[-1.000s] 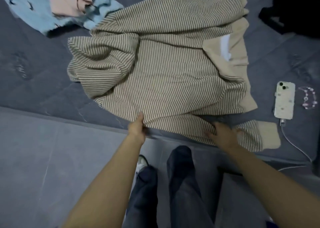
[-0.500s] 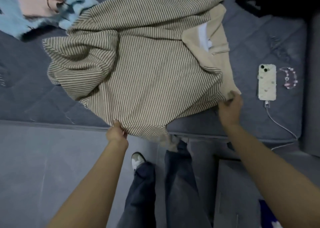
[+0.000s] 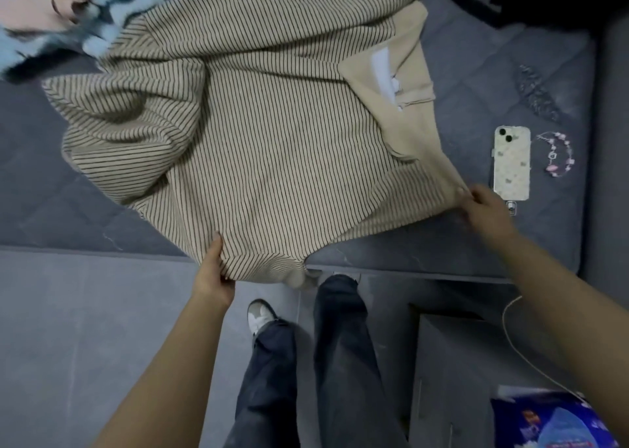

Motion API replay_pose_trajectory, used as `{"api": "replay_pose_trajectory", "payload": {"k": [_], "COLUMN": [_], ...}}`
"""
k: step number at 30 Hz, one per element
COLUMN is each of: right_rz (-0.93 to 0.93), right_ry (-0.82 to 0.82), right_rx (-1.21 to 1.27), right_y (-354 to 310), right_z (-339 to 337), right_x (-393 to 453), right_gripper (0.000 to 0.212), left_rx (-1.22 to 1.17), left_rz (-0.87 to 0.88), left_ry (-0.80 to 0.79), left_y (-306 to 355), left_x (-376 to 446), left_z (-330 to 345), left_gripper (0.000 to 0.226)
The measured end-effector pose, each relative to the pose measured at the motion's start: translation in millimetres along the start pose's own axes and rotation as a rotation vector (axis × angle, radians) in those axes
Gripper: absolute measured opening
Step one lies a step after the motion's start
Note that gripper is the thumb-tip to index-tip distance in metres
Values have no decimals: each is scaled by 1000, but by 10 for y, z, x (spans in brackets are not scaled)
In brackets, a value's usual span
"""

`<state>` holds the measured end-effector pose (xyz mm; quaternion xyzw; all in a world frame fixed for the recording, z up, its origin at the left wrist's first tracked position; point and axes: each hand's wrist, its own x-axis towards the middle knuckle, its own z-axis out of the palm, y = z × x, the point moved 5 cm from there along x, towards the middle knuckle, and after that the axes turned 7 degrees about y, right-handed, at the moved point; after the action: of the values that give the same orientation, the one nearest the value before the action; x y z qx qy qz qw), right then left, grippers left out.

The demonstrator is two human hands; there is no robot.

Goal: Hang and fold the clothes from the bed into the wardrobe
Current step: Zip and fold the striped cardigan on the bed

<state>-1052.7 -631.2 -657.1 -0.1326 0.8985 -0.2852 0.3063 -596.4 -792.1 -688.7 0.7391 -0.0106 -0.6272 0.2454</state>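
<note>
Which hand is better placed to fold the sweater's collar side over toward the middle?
Right. The right hand already grips the sweater at the corner below the plain collar edge; the left hand holds the striped near edge farther from it.

phone lies right of sweater on bed.

Phone face down beside beaded bracelet; charging cable trails off mattress.

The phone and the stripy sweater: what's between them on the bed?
Only bare grey bed, seen from the head view; lower down, the right hand fills that gap.
</note>
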Motion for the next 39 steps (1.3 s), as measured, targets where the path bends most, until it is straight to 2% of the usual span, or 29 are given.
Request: {"api": "replay_pose_trajectory", "payload": {"k": [2, 4, 6, 8, 10, 13, 15, 17, 19, 21, 24, 26, 28, 30, 33, 36, 37, 39], "right_rz": [157, 340, 371, 227, 23, -283, -365, -256, 11, 208, 265, 134, -67, -285, -628, -784, -787, -716], "right_ry": [-6, -90, -70, 45, 114, 24, -43, 6, 69, 15, 18, 136, 218, 179, -29, -354, -428, -530], "right_rx": [24, -5, -87, -220, -312, -508, -588, -533, -434, -420, -410, -401, -415, -432, -467, -517, -547, -568], "right_y": [303, 586, 656, 471, 138, -302, -392, -308, -134, 3, -104, -326, -615, -919, -1314, -1560, -1591, -1636], "right_z": [-114, -25, 94, 156, 228, 472, 562, 439, 201, 109, 226, 340, 499, 765, 1340, 2007, 2205, 2544], "right_x": [-149, -283, -307, -248, -212, -182, -101, 39, 136, 105, -83, -209, -354, -544, -895, -1198, -1270, -1385], "right_gripper": [25, 15, 17, 25, 42, 60, 46, 28, 34, 40, 40, 44, 62, 75, 73, 70, 71, 70], "left_rx": [-8, -31, -25, 26, 65, 126, 171, 191, 201, 221, 309, 328, 328, 354, 432, 658, 717, 717], "left_rz": [-6, -24, -32, 14, 67, 135, 147, 153, 145, 113, 84, 130, 252, 372, 499, 499, 513, 614], "left_ry": [-22, -35, -2, 55, 63, 121, 189, 248, 296, 334, 355, 359, 364, 371, 361, 390, 383, 278], "left_y": [3, -7, -20, 12, 88, 161, 146, 120, 120, 131, 190, 340, 612, 971, 1549, 1980, 2072, 2230], "left_x": [-22, -20, 0, 63, 87, 101, 102, 88, 75, 79, 42, -11, -42, -21, 134, 375, 456, 566], "left_z": [-16, -4, -8, -39, -41, -66, -158, -283, -393, -474, -518, -494, -436, -339, -137, 17, 55, 121], "left_gripper": [28, 28, 29, 36, 42, 45, 40, 38, 39, 40, 44, 62, 80, 86, 100, 115, 109, 76]}}
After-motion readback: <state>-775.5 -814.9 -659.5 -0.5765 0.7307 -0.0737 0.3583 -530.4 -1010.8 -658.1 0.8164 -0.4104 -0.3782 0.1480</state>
